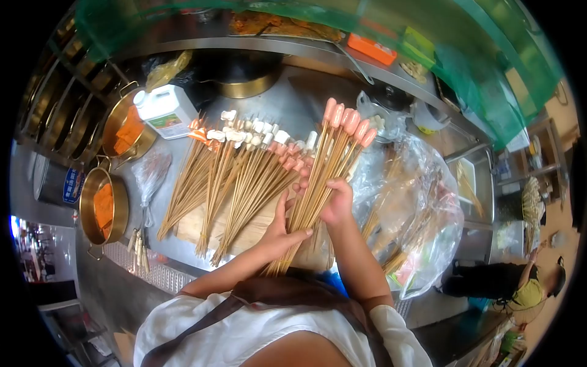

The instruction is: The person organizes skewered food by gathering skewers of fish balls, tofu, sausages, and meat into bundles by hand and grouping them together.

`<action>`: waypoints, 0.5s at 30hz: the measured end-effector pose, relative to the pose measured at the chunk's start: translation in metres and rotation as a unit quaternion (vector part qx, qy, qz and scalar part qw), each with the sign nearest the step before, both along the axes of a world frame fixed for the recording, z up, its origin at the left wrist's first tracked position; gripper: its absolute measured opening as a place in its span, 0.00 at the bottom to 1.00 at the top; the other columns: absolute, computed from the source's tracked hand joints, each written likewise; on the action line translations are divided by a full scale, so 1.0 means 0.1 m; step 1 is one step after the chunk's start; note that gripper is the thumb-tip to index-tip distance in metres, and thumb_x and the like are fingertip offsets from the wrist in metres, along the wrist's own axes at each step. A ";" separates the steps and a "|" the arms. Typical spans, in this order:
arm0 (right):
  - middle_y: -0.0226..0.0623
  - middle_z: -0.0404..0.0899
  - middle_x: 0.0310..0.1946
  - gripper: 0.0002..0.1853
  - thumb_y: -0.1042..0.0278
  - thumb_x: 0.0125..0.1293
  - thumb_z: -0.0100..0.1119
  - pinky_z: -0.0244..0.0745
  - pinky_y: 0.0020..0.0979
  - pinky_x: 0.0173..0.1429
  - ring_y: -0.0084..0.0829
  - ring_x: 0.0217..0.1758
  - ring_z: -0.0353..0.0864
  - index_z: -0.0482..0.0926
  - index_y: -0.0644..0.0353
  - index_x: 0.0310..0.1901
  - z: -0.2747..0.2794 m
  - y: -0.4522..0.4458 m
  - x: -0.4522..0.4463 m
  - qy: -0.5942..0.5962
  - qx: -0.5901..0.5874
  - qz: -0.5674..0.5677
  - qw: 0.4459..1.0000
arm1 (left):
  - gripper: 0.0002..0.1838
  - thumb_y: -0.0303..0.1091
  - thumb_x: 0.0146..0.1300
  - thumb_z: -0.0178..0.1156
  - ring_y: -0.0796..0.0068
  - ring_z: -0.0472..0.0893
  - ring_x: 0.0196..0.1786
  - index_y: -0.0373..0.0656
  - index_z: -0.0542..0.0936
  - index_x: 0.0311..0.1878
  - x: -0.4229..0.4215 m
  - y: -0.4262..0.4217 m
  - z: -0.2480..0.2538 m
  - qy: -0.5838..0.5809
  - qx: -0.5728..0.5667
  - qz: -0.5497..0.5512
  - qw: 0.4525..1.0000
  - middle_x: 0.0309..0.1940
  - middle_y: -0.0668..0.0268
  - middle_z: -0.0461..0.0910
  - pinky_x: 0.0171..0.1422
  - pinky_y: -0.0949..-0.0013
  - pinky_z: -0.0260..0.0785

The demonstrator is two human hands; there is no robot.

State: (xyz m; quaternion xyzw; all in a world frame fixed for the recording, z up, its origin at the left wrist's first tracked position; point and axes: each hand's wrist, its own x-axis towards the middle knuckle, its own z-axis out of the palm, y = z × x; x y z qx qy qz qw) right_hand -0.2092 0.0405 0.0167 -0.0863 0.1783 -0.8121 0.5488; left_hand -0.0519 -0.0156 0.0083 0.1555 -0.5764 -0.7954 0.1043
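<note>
A bundle of sausage skewers stands tilted in front of me, pink sausages at the top and long bamboo sticks running down to my apron. Around the lower sticks is my left hand, its thumb laid across them. Higher up, my right hand grips the same bundle from the right, thumb on the sticks. Just left of my hands, more skewers lie fanned out with white and pink pieces on their tips. Under them is a wooden board, partly covered.
On the left are brass pots with orange blocks and a white jug. A clear plastic bag with more sticks lies on the right. Behind the counter stands a dark pan. Another person is at far right.
</note>
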 end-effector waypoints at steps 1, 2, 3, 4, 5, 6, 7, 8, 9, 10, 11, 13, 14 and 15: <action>0.46 0.74 0.47 0.33 0.65 0.48 0.51 0.73 0.44 0.53 0.41 0.46 0.76 0.64 0.67 0.59 -0.01 0.03 -0.01 -0.002 0.001 -0.005 1.000 | 0.53 0.32 0.54 0.65 0.56 0.54 0.70 0.40 0.34 0.71 0.00 -0.01 -0.04 -0.027 0.017 -0.012 0.999 0.69 0.44 0.43 0.71 0.62 0.49; 0.48 0.74 0.49 0.35 0.64 0.47 0.52 0.70 0.44 0.57 0.40 0.46 0.77 0.63 0.68 0.60 -0.01 0.05 -0.02 0.009 -0.007 -0.001 1.000 | 0.53 0.34 0.55 0.65 0.58 0.52 0.71 0.40 0.35 0.71 -0.02 -0.01 -0.08 -0.014 -0.010 -0.017 1.000 0.68 0.46 0.46 0.72 0.61 0.47; 0.49 0.74 0.51 0.37 0.63 0.47 0.52 0.67 0.45 0.61 0.38 0.45 0.79 0.62 0.69 0.61 0.00 0.06 -0.03 0.019 -0.016 0.005 1.000 | 0.53 0.34 0.55 0.65 0.58 0.52 0.71 0.40 0.35 0.71 -0.02 -0.01 -0.08 -0.015 -0.011 -0.020 1.000 0.68 0.46 0.46 0.72 0.61 0.47; 0.49 0.74 0.51 0.37 0.63 0.47 0.52 0.67 0.45 0.61 0.38 0.45 0.79 0.62 0.69 0.61 -0.01 0.07 -0.04 0.019 -0.018 0.003 1.000 | 0.51 0.33 0.55 0.64 0.60 0.58 0.67 0.40 0.36 0.71 -0.02 -0.01 -0.08 -0.037 -0.010 -0.048 0.998 0.66 0.48 0.52 0.68 0.63 0.53; 0.51 0.73 0.54 0.37 0.63 0.48 0.52 0.66 0.45 0.62 0.38 0.46 0.78 0.61 0.70 0.62 -0.03 0.07 -0.04 0.008 -0.035 0.013 0.999 | 0.50 0.33 0.56 0.64 0.62 0.65 0.64 0.40 0.38 0.71 -0.02 -0.02 -0.07 -0.059 -0.009 -0.076 0.995 0.63 0.50 0.58 0.65 0.64 0.60; 0.52 0.71 0.56 0.37 0.62 0.49 0.52 0.65 0.45 0.63 0.39 0.48 0.78 0.60 0.70 0.63 -0.05 0.07 -0.05 -0.002 -0.052 0.024 0.998 | 0.50 0.33 0.56 0.64 0.62 0.65 0.64 0.40 0.38 0.71 -0.01 -0.03 -0.03 -0.060 -0.011 -0.077 0.995 0.63 0.50 0.58 0.65 0.64 0.60; 0.52 0.71 0.56 0.37 0.62 0.49 0.52 0.65 0.45 0.63 0.39 0.48 0.78 0.60 0.70 0.63 -0.07 0.07 -0.06 -0.002 -0.054 0.024 0.998 | 0.46 0.32 0.56 0.64 0.67 0.70 0.56 0.39 0.43 0.70 0.00 -0.04 0.04 -0.067 0.046 -0.096 0.992 0.57 0.53 0.65 0.57 0.67 0.65; 0.52 0.71 0.56 0.37 0.62 0.49 0.51 0.64 0.46 0.64 0.39 0.48 0.78 0.60 0.70 0.63 -0.10 0.09 -0.07 -0.008 -0.068 0.032 0.997 | 0.42 0.32 0.56 0.64 0.71 0.76 0.48 0.38 0.49 0.69 0.01 -0.06 0.08 -0.075 0.103 -0.116 0.985 0.51 0.57 0.72 0.49 0.70 0.71; 0.53 0.70 0.57 0.37 0.63 0.50 0.51 0.63 0.46 0.64 0.40 0.49 0.78 0.59 0.70 0.63 -0.12 0.09 -0.08 -0.014 -0.080 0.039 0.996 | 0.42 0.32 0.56 0.64 0.71 0.76 0.48 0.38 0.49 0.69 0.01 -0.07 0.07 -0.076 0.101 -0.116 0.985 0.51 0.57 0.72 0.49 0.70 0.71; 0.53 0.70 0.57 0.37 0.63 0.50 0.51 0.63 0.46 0.64 0.40 0.49 0.78 0.59 0.70 0.63 -0.13 0.09 -0.08 -0.015 -0.081 0.039 0.996 | 0.34 0.31 0.57 0.64 0.75 0.76 0.41 0.38 0.59 0.63 0.00 -0.08 0.04 -0.091 0.097 -0.137 0.982 0.44 0.60 0.75 0.42 0.72 0.71; 0.53 0.70 0.58 0.37 0.63 0.51 0.51 0.62 0.46 0.65 0.40 0.49 0.78 0.59 0.70 0.64 -0.14 0.08 -0.09 -0.007 -0.104 0.048 0.993 | 0.25 0.30 0.57 0.63 0.79 0.77 0.34 0.37 0.68 0.57 0.00 -0.09 0.01 -0.106 0.093 -0.158 0.977 0.36 0.64 0.77 0.35 0.75 0.71; 0.52 0.69 0.58 0.36 0.63 0.52 0.50 0.61 0.47 0.66 0.40 0.48 0.78 0.58 0.70 0.64 -0.14 0.07 -0.11 0.001 -0.127 0.058 0.990 | 0.18 0.30 0.56 0.63 0.79 0.77 0.34 0.38 0.72 0.49 0.01 -0.11 -0.09 -0.101 0.077 -0.172 0.977 0.34 0.65 0.78 0.35 0.74 0.70; 0.52 0.67 0.60 0.36 0.61 0.53 0.50 0.59 0.47 0.66 0.40 0.51 0.77 0.57 0.69 0.65 -0.13 0.07 -0.11 0.021 -0.133 0.066 0.989 | 0.11 0.30 0.56 0.63 0.80 0.77 0.33 0.39 0.77 0.41 0.02 -0.10 -0.11 -0.095 0.062 -0.185 0.976 0.31 0.66 0.78 0.36 0.74 0.70; 0.52 0.65 0.61 0.36 0.60 0.55 0.50 0.58 0.48 0.67 0.39 0.54 0.75 0.57 0.68 0.65 -0.13 0.06 -0.12 0.039 -0.139 0.073 0.987 | 0.11 0.30 0.56 0.63 0.80 0.77 0.33 0.39 0.77 0.41 0.02 -0.06 -0.04 -0.097 0.060 -0.185 0.976 0.31 0.66 0.78 0.36 0.74 0.70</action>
